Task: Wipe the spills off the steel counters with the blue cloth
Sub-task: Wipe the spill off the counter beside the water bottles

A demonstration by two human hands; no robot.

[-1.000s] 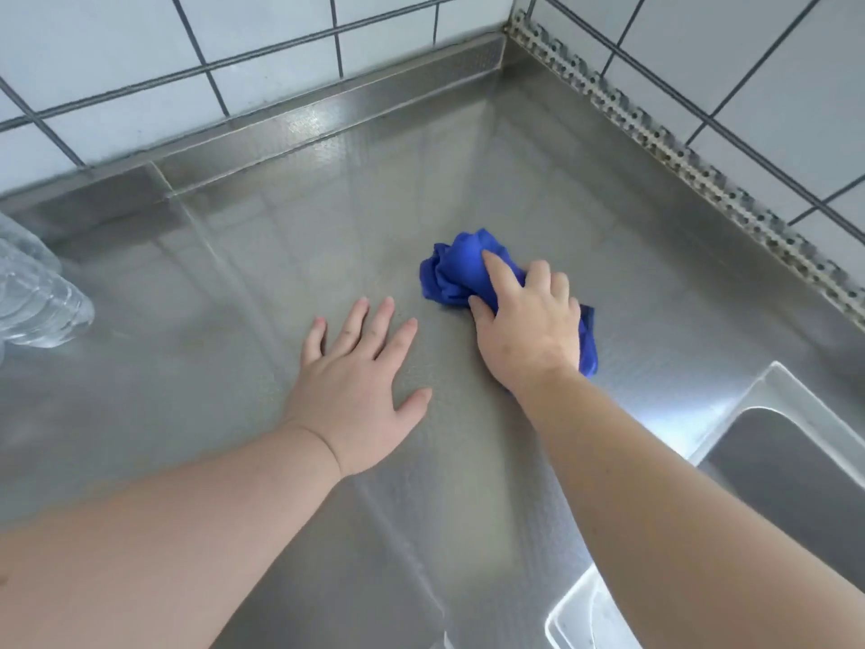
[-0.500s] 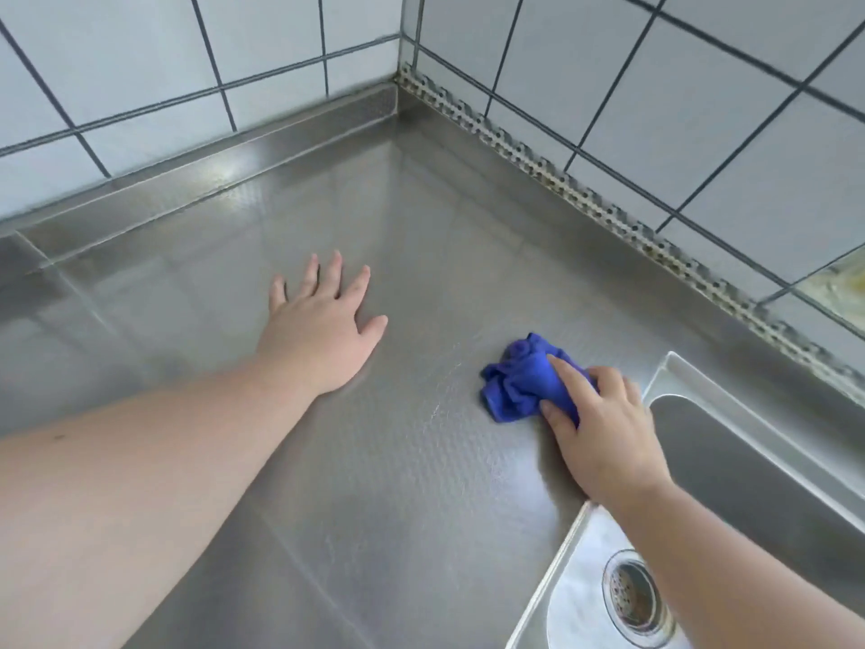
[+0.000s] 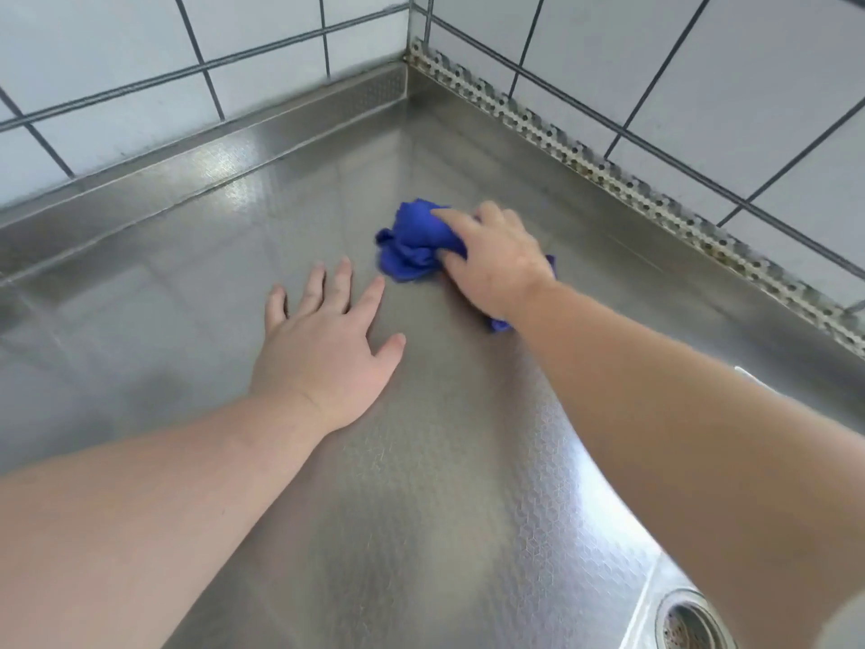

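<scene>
The right hand [image 3: 496,264] grips the bunched blue cloth [image 3: 414,245], fingers curled over it, pressing it onto the steel tabletop [image 3: 444,461] near the far corner where the two tiled walls [image 3: 702,86] meet. The left hand [image 3: 327,348] rests flat on the tabletop just beside the cloth, fingers straight and spread. A sink drain [image 3: 688,623] shows at the near right edge.

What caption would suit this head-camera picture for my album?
Right hand grips a bunched blue cloth on the steel counter; left hand rests flat beside it.
</scene>
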